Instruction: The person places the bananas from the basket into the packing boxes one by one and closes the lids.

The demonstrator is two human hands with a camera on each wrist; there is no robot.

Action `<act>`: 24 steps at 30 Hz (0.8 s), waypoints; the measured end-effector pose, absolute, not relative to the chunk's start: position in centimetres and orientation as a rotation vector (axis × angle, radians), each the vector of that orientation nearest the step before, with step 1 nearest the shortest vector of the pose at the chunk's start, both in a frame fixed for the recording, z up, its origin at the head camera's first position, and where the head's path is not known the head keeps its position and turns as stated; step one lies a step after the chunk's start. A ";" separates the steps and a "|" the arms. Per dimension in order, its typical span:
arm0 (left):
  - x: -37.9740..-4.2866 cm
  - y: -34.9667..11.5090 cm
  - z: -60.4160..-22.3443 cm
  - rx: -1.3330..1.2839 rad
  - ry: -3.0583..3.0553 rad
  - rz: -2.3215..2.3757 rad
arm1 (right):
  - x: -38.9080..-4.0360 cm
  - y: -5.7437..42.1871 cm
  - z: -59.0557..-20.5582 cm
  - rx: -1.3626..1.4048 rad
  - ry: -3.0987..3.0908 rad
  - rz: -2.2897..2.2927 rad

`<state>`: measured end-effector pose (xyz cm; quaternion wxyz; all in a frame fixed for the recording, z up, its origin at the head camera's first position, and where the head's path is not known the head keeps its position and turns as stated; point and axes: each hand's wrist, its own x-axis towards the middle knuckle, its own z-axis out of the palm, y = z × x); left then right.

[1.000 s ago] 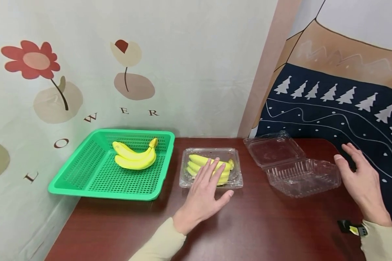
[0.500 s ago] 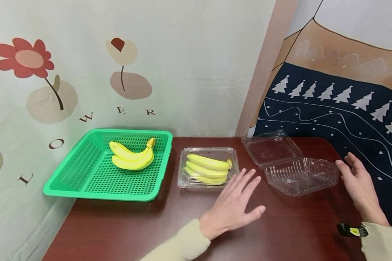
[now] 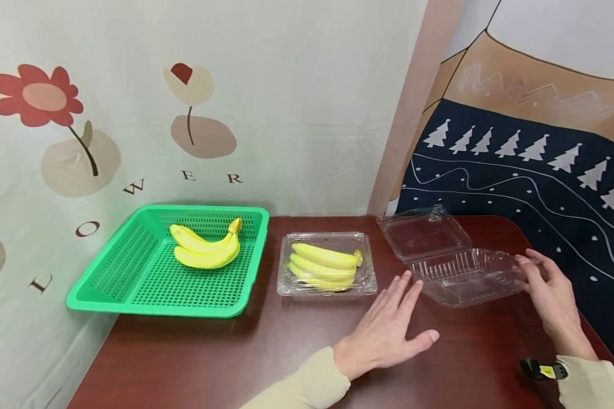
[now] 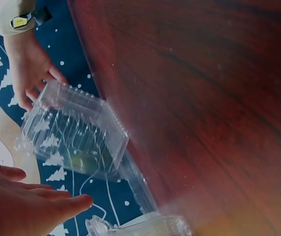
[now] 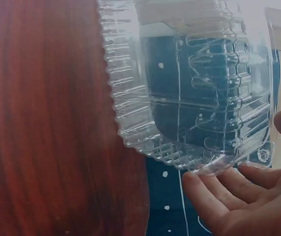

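An open clear plastic clamshell container (image 3: 471, 281) lies on the right of the table, its lid (image 3: 422, 233) folded back toward the wall. My right hand (image 3: 552, 295) is at its right end. In the right wrist view the fingertips (image 5: 194, 184) meet the ribbed side wall, with the thumb apart beside the rim. My left hand (image 3: 389, 329), fingers straight and thumb spread, is held by the container's near left corner. Left of it stands a closed clear clamshell (image 3: 285, 284) with a bunch of bananas (image 3: 324, 267) inside.
A green plastic basket (image 3: 166, 307) stands on the left of the brown table (image 3: 286, 363), with another bunch of bananas (image 3: 210, 253) in it. Printed cloth wall hangings (image 3: 307, 113) rise right behind the table and along its sides.
My left hand has moved right, from over the closed clamshell to the near left corner of the open one. My right hand has come left to the open container's right end.
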<state>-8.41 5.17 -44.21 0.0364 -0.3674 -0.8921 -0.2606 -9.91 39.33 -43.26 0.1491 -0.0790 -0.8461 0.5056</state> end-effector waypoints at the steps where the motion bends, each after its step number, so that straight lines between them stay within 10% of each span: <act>1: -8.4 5.2 -44.3 -1.122 -2.749 -0.807 | -9.8 39.2 -43.4 -0.207 -2.429 1.461; 24: -7.9 4.4 -45.0 -1.136 -2.718 -0.815 | -7.9 36.6 -45.7 0.116 -2.244 1.920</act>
